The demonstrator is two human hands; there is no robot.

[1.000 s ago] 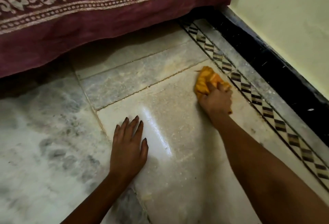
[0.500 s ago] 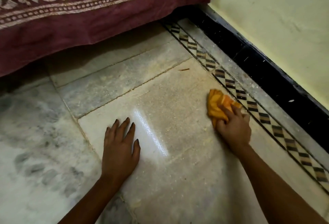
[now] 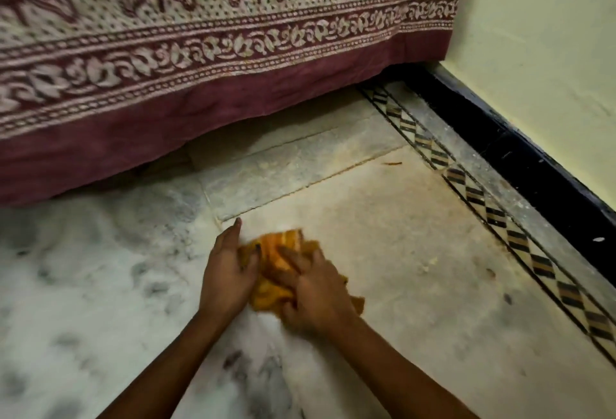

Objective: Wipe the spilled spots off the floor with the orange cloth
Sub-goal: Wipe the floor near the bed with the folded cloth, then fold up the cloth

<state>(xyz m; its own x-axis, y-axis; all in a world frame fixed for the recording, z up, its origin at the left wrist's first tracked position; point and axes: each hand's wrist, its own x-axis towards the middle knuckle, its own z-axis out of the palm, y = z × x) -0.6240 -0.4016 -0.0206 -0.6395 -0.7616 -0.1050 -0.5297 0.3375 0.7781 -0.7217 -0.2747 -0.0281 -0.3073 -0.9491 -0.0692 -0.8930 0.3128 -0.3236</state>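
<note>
Mottled marble floor (image 3: 400, 252), diamond border (image 3: 500, 218) and black skirting (image 3: 516, 158) under right wall (image 3: 533, 52), maroon bedsheet (image 3: 200, 52) hanging far. Near centre, cloth (image 3: 278, 243) bunched on floor, left hand (image 3: 226, 272) and right hand (image 3: 316, 298) together, clamped on it.

Cams: 1 view only, head-worn, wide-angle.
Position: above the floor (image 3: 416, 252), on the person's head.
Facing: fwd and steeply down.
Range: close. Forearms enter from the bottom edge; left hand (image 3: 226, 272) and right hand (image 3: 316, 298) sit approx. mid-frame.
Coverage: floor's far side under the hanging bedcover (image 3: 200, 52), top of frame; black skirting (image 3: 533, 168) and wall (image 3: 533, 35) along the floor's right edge.
</note>
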